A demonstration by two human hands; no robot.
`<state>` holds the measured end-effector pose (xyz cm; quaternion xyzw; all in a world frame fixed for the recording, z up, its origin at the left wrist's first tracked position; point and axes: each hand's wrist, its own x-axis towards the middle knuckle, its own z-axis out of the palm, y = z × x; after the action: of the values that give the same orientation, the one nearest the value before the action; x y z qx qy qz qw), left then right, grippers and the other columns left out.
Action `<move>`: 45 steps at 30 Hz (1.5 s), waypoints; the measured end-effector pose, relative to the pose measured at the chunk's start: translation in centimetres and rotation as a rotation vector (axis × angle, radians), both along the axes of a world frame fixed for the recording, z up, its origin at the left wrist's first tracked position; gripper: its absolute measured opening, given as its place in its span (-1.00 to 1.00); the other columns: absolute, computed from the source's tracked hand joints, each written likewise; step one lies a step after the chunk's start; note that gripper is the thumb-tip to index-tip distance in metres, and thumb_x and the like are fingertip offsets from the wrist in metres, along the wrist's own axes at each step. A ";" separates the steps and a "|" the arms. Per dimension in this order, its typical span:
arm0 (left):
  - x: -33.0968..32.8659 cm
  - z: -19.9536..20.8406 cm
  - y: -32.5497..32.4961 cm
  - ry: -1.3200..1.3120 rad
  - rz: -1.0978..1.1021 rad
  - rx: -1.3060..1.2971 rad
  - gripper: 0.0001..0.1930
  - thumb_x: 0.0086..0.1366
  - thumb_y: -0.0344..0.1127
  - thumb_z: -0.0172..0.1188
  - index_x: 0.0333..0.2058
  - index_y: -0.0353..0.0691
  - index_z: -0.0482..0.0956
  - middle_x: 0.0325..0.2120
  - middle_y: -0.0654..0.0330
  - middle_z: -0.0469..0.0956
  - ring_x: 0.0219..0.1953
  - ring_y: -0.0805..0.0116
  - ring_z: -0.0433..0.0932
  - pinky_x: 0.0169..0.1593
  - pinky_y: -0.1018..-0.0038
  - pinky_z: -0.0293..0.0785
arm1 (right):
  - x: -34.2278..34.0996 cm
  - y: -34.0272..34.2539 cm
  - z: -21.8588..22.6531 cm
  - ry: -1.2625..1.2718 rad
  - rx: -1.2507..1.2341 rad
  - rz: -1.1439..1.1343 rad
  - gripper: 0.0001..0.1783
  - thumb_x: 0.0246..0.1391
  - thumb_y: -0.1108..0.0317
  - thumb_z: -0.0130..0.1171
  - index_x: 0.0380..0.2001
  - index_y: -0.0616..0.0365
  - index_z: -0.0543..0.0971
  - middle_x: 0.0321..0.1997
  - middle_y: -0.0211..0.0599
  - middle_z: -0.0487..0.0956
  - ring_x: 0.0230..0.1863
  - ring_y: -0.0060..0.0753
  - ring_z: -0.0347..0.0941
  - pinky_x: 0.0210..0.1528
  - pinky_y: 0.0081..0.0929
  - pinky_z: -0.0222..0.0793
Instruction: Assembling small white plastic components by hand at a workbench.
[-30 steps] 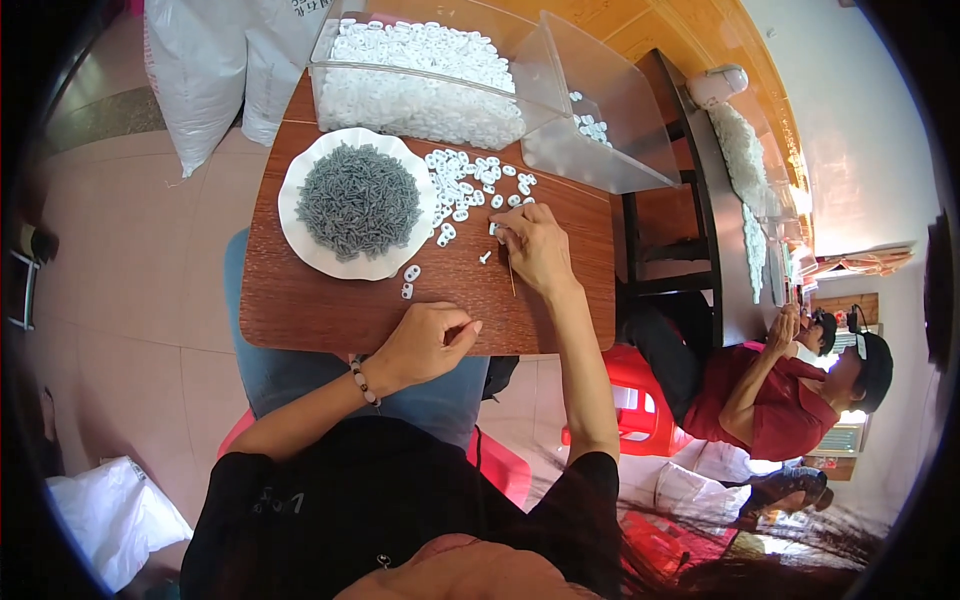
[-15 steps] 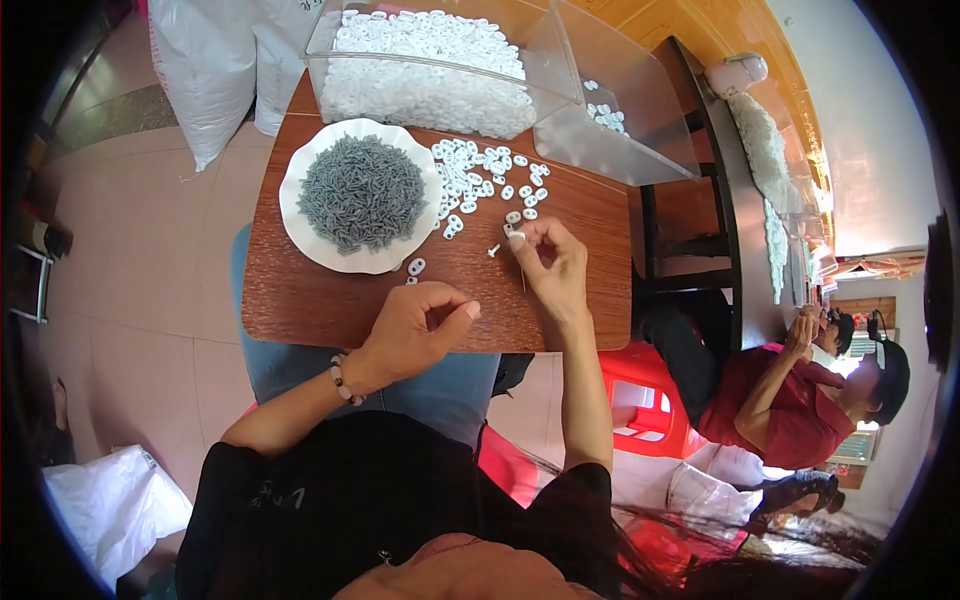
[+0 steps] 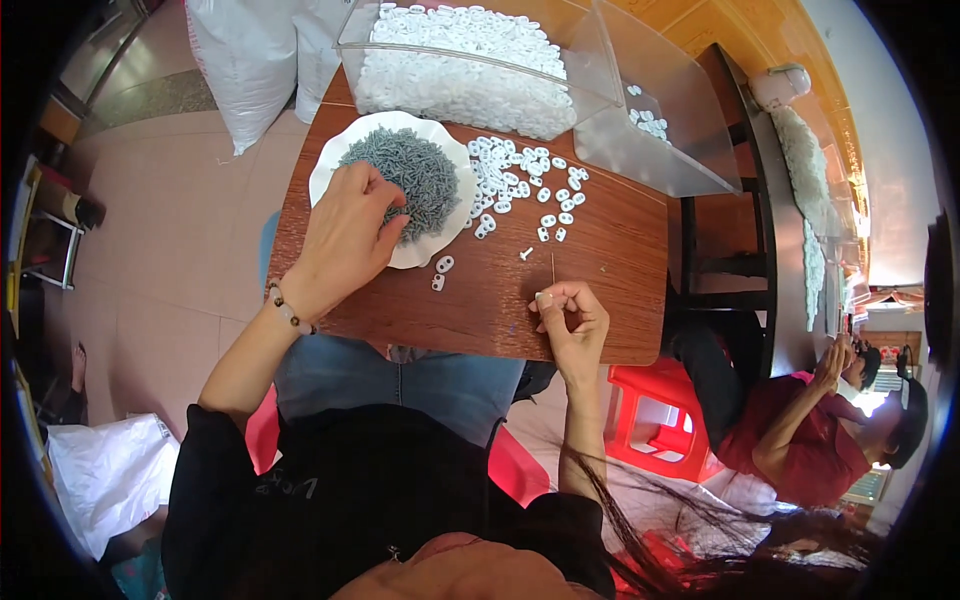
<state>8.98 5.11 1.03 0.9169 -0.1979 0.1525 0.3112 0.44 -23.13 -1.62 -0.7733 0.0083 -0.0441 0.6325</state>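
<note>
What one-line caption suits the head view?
Left hand at the gray pieces on a scalloped plate, right hand holding a thin rod.

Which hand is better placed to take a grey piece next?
Probably the left hand: it is over the plate of grey pieces, while the right hand, farther away, pinches a thin rod.

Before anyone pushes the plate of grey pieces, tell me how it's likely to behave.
The plate looks stiff, its wavy rim holding its shape, so it probably won't flex. The grey pieces are small and heaped loose, so a jolt could well spill some. Tipping seems unlikely, since it sits wide and low on the table.
</note>
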 end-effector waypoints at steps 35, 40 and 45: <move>7.9 -5.9 8.1 0.458 -0.119 -0.062 -0.60 0.40 -0.13 -0.02 0.05 -0.31 0.40 -0.05 0.18 0.47 0.03 0.41 0.40 0.12 0.49 0.27 | -1.7 -0.5 -0.7 -0.322 -0.226 -0.222 -0.88 -0.04 0.42 0.22 -0.38 0.17 0.56 -0.42 -0.24 0.57 -0.40 -0.19 0.47 -0.38 -0.34 0.35; 8.1 -6.4 8.6 0.487 -0.061 -0.086 -0.58 0.40 -0.13 -0.04 0.07 -0.32 0.38 -0.05 0.19 0.45 0.04 0.40 0.38 0.16 0.49 0.23 | -1.4 -0.5 -0.4 -0.408 -0.232 -0.170 -0.87 -0.03 0.44 0.20 -0.36 0.18 0.54 -0.41 -0.24 0.59 -0.36 -0.13 0.49 -0.32 -0.28 0.37; 10.3 -9.7 11.4 0.569 -0.098 -0.340 -0.52 0.40 -0.06 -0.05 0.10 -0.34 0.35 -0.12 0.19 0.46 -0.01 0.45 0.38 0.14 0.52 0.24 | -0.9 0.0 0.4 -0.334 -0.137 -0.140 -0.90 -0.03 0.51 0.16 -0.41 0.19 0.46 -0.47 -0.23 0.57 -0.37 -0.11 0.50 -0.33 -0.29 0.38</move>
<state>19.26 16.48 -8.67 0.8472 -0.1189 -0.0938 0.5092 -0.46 -23.11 -1.23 -0.7940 -0.0461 -0.2162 0.5663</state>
